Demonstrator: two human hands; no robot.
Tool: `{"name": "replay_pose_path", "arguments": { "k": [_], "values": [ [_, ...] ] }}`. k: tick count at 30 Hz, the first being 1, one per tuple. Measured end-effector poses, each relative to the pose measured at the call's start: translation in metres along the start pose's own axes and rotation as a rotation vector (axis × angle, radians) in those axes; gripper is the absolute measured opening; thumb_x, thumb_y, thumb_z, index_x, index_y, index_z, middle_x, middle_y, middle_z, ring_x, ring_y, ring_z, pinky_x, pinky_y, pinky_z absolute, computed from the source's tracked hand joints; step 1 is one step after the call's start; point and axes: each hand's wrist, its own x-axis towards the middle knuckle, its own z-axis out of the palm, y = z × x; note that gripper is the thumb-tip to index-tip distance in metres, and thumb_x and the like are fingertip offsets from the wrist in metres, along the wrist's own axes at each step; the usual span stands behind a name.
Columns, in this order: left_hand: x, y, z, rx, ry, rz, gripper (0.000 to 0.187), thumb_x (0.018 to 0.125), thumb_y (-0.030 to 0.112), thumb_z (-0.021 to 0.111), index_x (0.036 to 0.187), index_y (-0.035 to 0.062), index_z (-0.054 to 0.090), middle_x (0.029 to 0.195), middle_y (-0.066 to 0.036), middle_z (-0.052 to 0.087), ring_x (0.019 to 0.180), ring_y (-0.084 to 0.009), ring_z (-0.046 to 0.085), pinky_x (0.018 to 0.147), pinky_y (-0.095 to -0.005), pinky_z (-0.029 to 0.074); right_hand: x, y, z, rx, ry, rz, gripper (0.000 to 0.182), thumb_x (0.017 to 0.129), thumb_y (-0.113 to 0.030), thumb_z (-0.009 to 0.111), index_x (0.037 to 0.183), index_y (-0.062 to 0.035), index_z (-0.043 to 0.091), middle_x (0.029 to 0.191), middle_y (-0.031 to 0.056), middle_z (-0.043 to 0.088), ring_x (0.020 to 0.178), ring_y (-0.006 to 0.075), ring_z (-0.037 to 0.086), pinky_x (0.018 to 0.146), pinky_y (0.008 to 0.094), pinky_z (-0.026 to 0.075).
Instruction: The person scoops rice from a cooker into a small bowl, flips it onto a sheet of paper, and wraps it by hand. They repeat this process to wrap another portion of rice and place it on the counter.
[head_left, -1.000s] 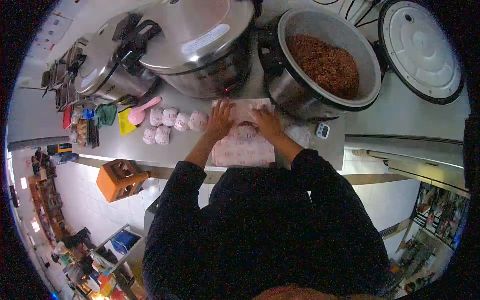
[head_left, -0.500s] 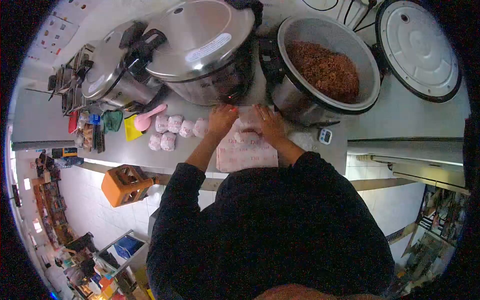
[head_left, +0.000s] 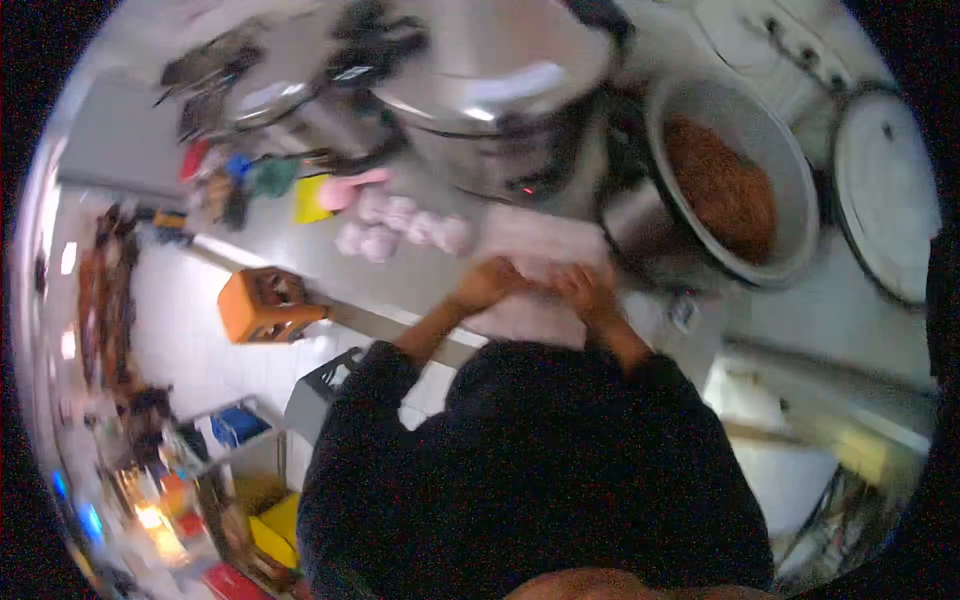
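Observation:
A printed pink-white sheet of wrapping paper (head_left: pixel 545 232) lies on a stack of like sheets on the counter, close to my body. My left hand (head_left: pixel 490 283) is at the paper's left side, fingers bent inward over it. From the right, my right hand (head_left: pixel 587 290) presses its curled fingers on the same paper. Both hands seem to grip a fold between them, though motion blurs the fingertips and what lies under them. Left of the paper sit several round paper-wrapped bundles (head_left: pixel 400 222). A pink rice paddle (head_left: pixel 345 190) rests beyond them on a yellow piece (head_left: pixel 312 200).
An open cooker pot (head_left: pixel 655 212) of reddish-brown rice (head_left: pixel 720 190) stands at right, its round lid (head_left: pixel 890 195) beside it. A large lidded cooker (head_left: pixel 490 120) and a smaller one (head_left: pixel 330 130) stand behind. An orange crate (head_left: pixel 255 305) is below the counter at left.
Both hands have drawn back from the paper's far edge toward my body, fingers now curled instead of flat. The camera view has turned and become blurred.

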Motion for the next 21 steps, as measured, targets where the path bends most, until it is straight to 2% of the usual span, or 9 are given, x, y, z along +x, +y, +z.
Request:
{"name": "replay_pose_path", "arguments": {
  "k": [2,4,6,8,11,14,15,19,21],
  "values": [
    [-0.012,-0.025,0.043,-0.149,0.018,-0.105,0.036,0.097,0.038,0.051,0.111,0.0077,0.064,0.106,-0.014,0.066,0.101,-0.0265,0.061,0.093,-0.0390,0.049,-0.008,0.007,-0.013,-0.025,0.029,-0.212,0.030,0.084,-0.022,0.063,0.114,-0.0180,0.066,0.112,0.0038,0.063,0.108,0.0233,0.058,0.100,0.0621,0.034],
    [-0.026,-0.028,0.055,-0.348,0.060,-0.163,0.037,0.099,0.036,0.047,0.119,0.0099,0.064,0.120,-0.016,0.063,0.114,-0.0325,0.057,0.103,-0.0430,0.042,-0.017,0.006,-0.016,0.077,-0.100,-0.141,0.023,0.084,-0.020,0.063,0.106,-0.0143,0.067,0.108,0.0036,0.062,0.106,0.0252,0.057,0.100,0.0601,0.035],
    [-0.051,-0.085,0.139,-0.617,0.178,-0.107,0.037,0.100,0.037,0.045,0.124,0.0144,0.062,0.125,-0.015,0.061,0.118,-0.0316,0.056,0.103,-0.0426,0.043,-0.018,0.000,-0.027,0.047,-0.105,-0.181,0.020,0.086,-0.019,0.061,0.103,-0.0097,0.066,0.109,0.0051,0.062,0.107,0.0260,0.057,0.101,0.0570,0.037],
    [-0.037,-0.034,0.074,-0.273,-0.022,-0.134,0.038,0.100,0.039,0.045,0.127,0.0162,0.060,0.127,-0.012,0.060,0.119,-0.0307,0.055,0.103,-0.0426,0.043,-0.038,0.021,0.015,0.007,-0.083,-0.204,0.021,0.088,-0.021,0.060,0.102,-0.0064,0.066,0.110,0.0080,0.062,0.108,0.0283,0.056,0.101,0.0544,0.038],
    [-0.043,-0.025,0.064,-0.046,0.110,0.146,0.038,0.099,0.029,0.048,0.127,0.0039,0.055,0.122,-0.016,0.061,0.111,-0.0310,0.060,0.100,-0.0398,0.047,-0.024,-0.002,-0.027,0.140,-0.082,-0.176,0.020,0.088,-0.023,0.060,0.099,-0.0070,0.066,0.111,0.0111,0.063,0.106,0.0321,0.058,0.100,0.0530,0.038],
    [-0.041,-0.059,0.102,-0.045,0.072,0.044,0.034,0.098,0.031,0.048,0.120,0.0069,0.059,0.119,-0.016,0.063,0.110,-0.0305,0.060,0.098,-0.0399,0.047,-0.023,0.016,-0.003,0.033,-0.054,-0.244,0.022,0.086,-0.024,0.063,0.101,-0.0085,0.066,0.105,0.0134,0.065,0.102,0.0329,0.060,0.095,0.0517,0.041],
    [-0.035,-0.028,0.062,-0.049,-0.046,-0.191,0.030,0.097,0.031,0.048,0.115,0.0109,0.062,0.108,-0.017,0.066,0.098,-0.0336,0.065,0.086,-0.0439,0.052,-0.017,0.021,-0.005,0.132,-0.110,-0.263,0.020,0.083,-0.020,0.065,0.100,-0.0086,0.063,0.098,0.0141,0.066,0.098,0.0345,0.061,0.086,0.0492,0.046],
    [0.001,-0.026,0.060,0.175,-0.059,-0.217,0.023,0.093,0.024,0.051,0.111,0.0127,0.060,0.090,-0.015,0.068,0.080,-0.0352,0.067,0.069,-0.0471,0.053,0.010,0.040,-0.005,0.245,-0.497,0.083,0.020,0.080,-0.017,0.066,0.096,-0.0069,0.060,0.091,0.0146,0.065,0.097,0.0373,0.060,0.078,0.0475,0.050],
    [0.016,-0.025,0.063,0.223,0.054,-0.270,0.021,0.091,0.021,0.055,0.109,0.0112,0.058,0.085,-0.014,0.067,0.075,-0.0341,0.068,0.064,-0.0463,0.053,0.031,0.040,0.006,0.432,-0.473,0.263,0.019,0.079,-0.017,0.067,0.093,-0.0062,0.059,0.088,0.0147,0.063,0.097,0.0392,0.060,0.076,0.0475,0.050]
  ]
}}
